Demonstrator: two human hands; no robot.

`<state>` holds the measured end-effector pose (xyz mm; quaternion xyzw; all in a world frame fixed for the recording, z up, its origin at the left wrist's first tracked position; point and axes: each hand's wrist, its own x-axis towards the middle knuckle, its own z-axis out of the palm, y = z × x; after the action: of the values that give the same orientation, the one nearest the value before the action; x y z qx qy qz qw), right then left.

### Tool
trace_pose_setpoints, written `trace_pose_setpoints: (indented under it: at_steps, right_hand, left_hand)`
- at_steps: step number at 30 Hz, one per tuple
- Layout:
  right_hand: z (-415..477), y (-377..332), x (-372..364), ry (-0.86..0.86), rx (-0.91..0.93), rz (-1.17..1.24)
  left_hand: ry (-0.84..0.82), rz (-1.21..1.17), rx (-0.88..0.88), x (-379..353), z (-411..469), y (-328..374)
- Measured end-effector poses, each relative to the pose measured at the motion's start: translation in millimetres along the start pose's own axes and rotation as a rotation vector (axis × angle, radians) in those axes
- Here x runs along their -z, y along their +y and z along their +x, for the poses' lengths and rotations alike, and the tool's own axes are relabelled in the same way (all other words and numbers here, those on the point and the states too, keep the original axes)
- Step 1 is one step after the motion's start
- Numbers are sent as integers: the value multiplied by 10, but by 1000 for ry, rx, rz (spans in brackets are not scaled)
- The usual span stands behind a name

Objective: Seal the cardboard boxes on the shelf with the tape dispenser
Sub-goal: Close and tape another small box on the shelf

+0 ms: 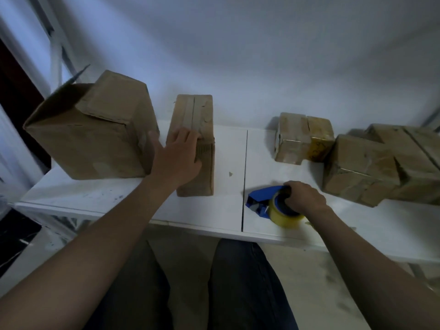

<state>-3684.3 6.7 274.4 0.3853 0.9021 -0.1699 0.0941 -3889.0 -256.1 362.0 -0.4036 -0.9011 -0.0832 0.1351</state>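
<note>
Currently the narrow box is steadied by the left hand, fingers spread; the tape dispenser (on the shelf, near its front edge) is clasped by the right hand, fingers curled; its top should be pressed flat while taping.

Plain white wall across the whole back, dimly lit and bluish. At far left, white metal uprights with a slanted brace, tilted across the view; beside them, at the very edge, a dark brown panel. Another pale upright at the far right edge. Down below, pale floor, smudged with grey marks. At lower left, darker flooring with faint light veins. Small grey scrap, lying alone, well apart from everything else.
</note>
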Motion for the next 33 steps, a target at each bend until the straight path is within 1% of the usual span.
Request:
trace_pose_setpoints:
  at_steps: [3,5,7,10,12,13,16,18,19,20,22,24,26,27,29,31,33]
  right_hand:
    - [-6,45,-119,67,4,50]
    - [-8,82,-163,135,9,85]
    - [-15,110,-163,168,27,139]
    - [-47,101,-88,197,69,251]
    - [-90,40,-14,254,97,358]
    - [-111,3,25,295,113,411]
    - [-195,-149,208,425,193,535]
    - [-273,-294,406,497,269,602]
    - [-311,-375,520,529,304,631]
    - [-348,-448,630,559,334,653]
    - [-418,-595,828,609,383,688]
    - [-479,-740,989,622,423,722]
    - [-537,-862,1116,632,436,737]
    - [-569,-931,1167,643,444,732]
    - [-627,-1043,1229,664,457,708]
    - [-678,-1120,1249,673,475,700]
    - [-706,-1185,1245,671,487,701]
  left_hand:
    - [-36,20,7,13,-31,134]
    - [-42,13,25,35,-58,225]
    - [-41,12,44,59,-87,286]
    - [-52,-21,84,110,-116,354]
    - [-51,-46,94,145,-106,367]
    - [-24,-65,77,164,-94,361]
    - [136,-203,-45,251,-48,305]
    - [194,-303,-43,341,-47,281]
    - [195,-360,0,401,-49,282]
    - [158,-429,70,465,-53,297]
    - [-21,-591,273,583,-31,340]
    - [-210,-822,504,677,4,361]
    - [-327,-1064,666,785,16,379]
    - [-350,-1176,702,825,14,372]
    - [-344,-1345,737,866,15,353]
    - [-330,-1386,753,883,1,352]
    - [-360,-1371,774,899,-30,355]
